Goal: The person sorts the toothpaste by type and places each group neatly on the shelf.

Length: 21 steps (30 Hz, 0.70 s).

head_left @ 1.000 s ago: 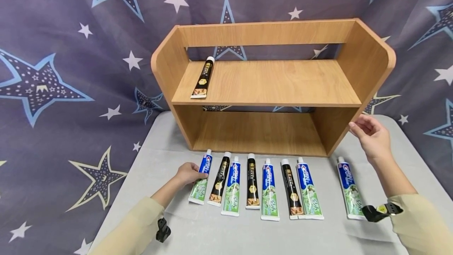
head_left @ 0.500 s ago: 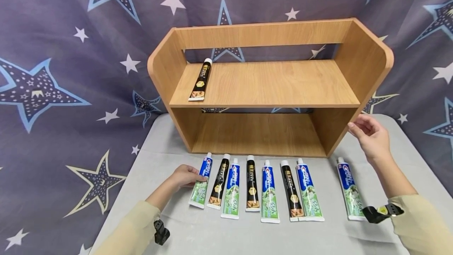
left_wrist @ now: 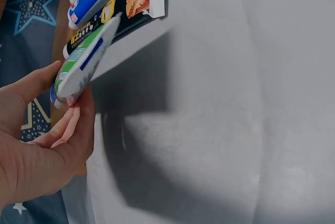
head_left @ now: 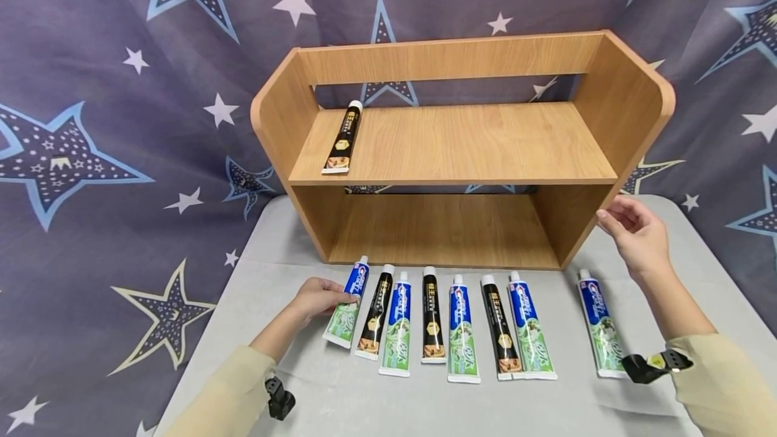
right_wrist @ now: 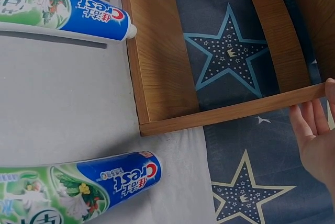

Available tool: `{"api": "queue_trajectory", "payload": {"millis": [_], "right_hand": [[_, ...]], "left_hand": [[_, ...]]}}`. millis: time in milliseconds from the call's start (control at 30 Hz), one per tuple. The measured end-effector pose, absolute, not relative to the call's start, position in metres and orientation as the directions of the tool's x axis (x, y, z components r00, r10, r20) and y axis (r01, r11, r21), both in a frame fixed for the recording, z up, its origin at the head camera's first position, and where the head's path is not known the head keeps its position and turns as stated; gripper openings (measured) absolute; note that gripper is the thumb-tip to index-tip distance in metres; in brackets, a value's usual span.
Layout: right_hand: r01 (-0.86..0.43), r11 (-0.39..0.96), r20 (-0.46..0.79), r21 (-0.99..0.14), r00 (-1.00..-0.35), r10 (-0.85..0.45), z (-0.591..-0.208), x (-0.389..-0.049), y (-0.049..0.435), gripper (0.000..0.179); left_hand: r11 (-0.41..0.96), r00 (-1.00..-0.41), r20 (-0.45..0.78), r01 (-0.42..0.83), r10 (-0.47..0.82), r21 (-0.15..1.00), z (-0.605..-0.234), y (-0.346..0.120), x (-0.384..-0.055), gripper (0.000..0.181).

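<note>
My left hand (head_left: pixel 317 302) pinches a blue-and-green toothpaste tube (head_left: pixel 344 319) between thumb and fingers, at the left end of a row of tubes. In the left wrist view this toothpaste tube (left_wrist: pixel 84 67) is tilted, lifted off the table, with its shadow on the cloth. My right hand (head_left: pixel 642 235) holds the front edge of the right side panel of a two-tier wooden shelf (head_left: pixel 461 143). Seen from the right wrist, its fingers (right_wrist: pixel 306 122) lie against the panel's outer face. On the upper tier lies a black toothpaste tube (head_left: pixel 343 137).
Several tubes lie in front of the shelf, among them a black tube (head_left: pixel 376 312) right beside the held one. Another Crest tube (head_left: pixel 601 322) lies apart at the right, near the right forearm. A star-patterned curtain (head_left: pixel 121 154) hangs behind the grey-covered table (head_left: pixel 425 410).
The left hand has raised the blue-and-green toothpaste tube slightly and tilted its cap end to the right. The right hand stays on the shelf panel. The head view has shifted a little.
</note>
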State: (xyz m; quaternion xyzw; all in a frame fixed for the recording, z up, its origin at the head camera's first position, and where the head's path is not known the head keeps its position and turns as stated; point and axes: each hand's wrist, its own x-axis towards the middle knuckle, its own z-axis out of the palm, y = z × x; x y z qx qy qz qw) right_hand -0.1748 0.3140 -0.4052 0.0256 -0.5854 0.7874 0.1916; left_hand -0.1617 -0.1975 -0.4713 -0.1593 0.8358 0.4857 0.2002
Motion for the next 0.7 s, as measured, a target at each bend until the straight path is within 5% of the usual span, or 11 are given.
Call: {"api": "queue_trajectory", "payload": {"millis": [700], "right_hand": [[-0.33,-0.22,0.265,-0.918,-0.923,0.28,-0.406,-0.174,0.314,0.031]], "left_hand": [[0.297,-0.865,-0.486,-0.499,-0.121,0.814,-0.461,-0.173,-0.198,0.041]]}}
